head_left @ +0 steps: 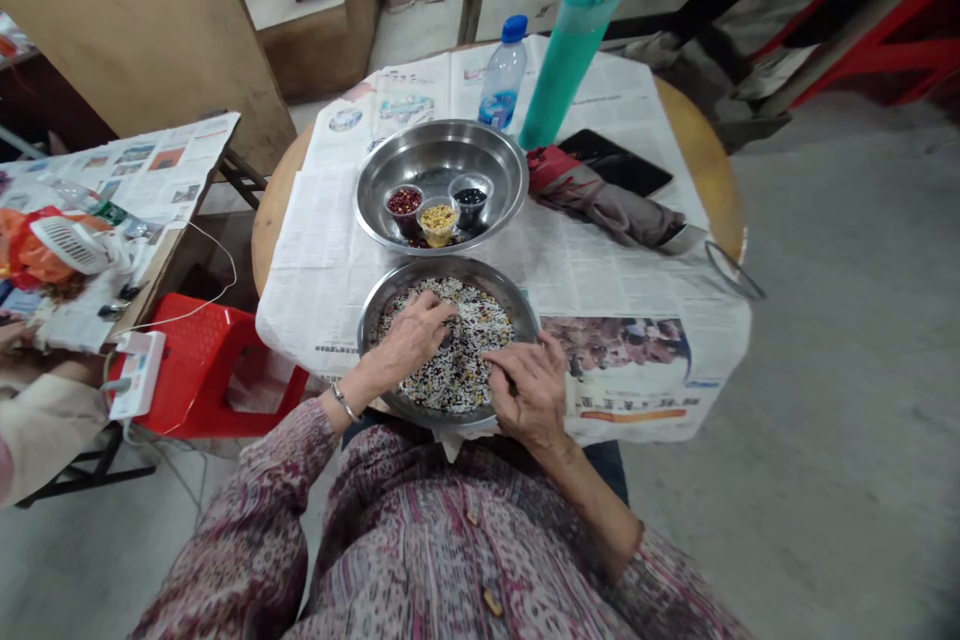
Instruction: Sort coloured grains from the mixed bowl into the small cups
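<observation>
A steel basin [370, 296] near me holds mixed grains [461, 360], white with dark red, black and yellow bits. My left hand [416, 332], with a bangle at its wrist, reaches over the left side; its fingers are bent together at the grains, and their tips are partly hidden. At the basin's right rim, my right hand [531, 388] rests with its index finger stretched over the grains and its thumb apart. Behind stands a second steel basin [442, 145] with cups of red beans [405, 201], yellow grains [437, 220] and dark beans [471, 199].
Newspaper [315, 250] covers the round table. On it are a water bottle [504, 75], a green tumbler [574, 50], a dark phone [616, 160] and a folded umbrella [600, 200]. To the left are a red stool [202, 370], a power strip [138, 375] and another person's sleeve [52, 430].
</observation>
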`<state>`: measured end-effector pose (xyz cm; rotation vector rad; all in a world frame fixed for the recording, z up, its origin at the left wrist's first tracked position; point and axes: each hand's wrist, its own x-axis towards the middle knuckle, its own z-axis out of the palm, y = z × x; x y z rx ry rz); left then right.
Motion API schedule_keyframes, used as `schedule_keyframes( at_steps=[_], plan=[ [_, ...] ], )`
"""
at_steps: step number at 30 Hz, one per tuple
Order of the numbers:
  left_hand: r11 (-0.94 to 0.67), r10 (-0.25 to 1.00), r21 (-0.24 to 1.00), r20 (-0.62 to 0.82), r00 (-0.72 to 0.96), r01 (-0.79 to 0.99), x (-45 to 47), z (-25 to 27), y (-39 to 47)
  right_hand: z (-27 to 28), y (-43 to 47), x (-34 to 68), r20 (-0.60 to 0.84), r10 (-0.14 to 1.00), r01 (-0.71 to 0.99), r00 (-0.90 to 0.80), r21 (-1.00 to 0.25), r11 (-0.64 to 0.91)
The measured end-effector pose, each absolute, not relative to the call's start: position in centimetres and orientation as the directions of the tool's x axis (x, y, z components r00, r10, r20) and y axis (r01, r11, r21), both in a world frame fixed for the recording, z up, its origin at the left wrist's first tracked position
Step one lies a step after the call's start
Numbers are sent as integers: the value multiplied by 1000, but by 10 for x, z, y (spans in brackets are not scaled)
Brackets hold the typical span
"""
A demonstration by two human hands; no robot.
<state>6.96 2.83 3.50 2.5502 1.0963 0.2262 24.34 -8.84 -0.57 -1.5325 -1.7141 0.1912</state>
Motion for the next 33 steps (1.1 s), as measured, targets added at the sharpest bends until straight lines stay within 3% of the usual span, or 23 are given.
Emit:
schedule_keyframes(
  at_steps=[3, 7, 11, 15, 18, 26, 29, 33],
  plan=[
    [-682, 641, 445, -19, 767, 581, 77, 40, 18, -11, -88, 243, 516, 846, 751, 135, -610, 252],
    [-792, 487, 419, -8, 873, 445, 68, 57, -8, -20, -85, 244, 589, 793, 701, 155, -632, 332],
    [-929, 269, 278, 46, 962, 246, 65, 56, -21, -24, -84, 246, 571, 808, 661, 148, -665, 349],
    [-974, 206, 118, 80, 975, 196, 82, 39, -4, -24, -84, 245, 553, 817, 660, 164, -677, 325],
    [-963, 268, 65, 84, 960, 263, 93, 34, 21, -23, -83, 244, 556, 813, 656, 175, -681, 325],
    [-684, 724, 54, -75, 686, 728, 54, 60, 22, -23, -82, 244, 574, 802, 666, 164, -664, 339],
    [-649, 734, 162, -123, 668, 743, 33, 65, -5, -23, -83, 244, 561, 811, 667, 166, -669, 327],
    [-689, 624, 341, -167, 763, 639, 35, 61, -29, -24, -83, 245, 548, 821, 673, 162, -670, 314]
  ],
)
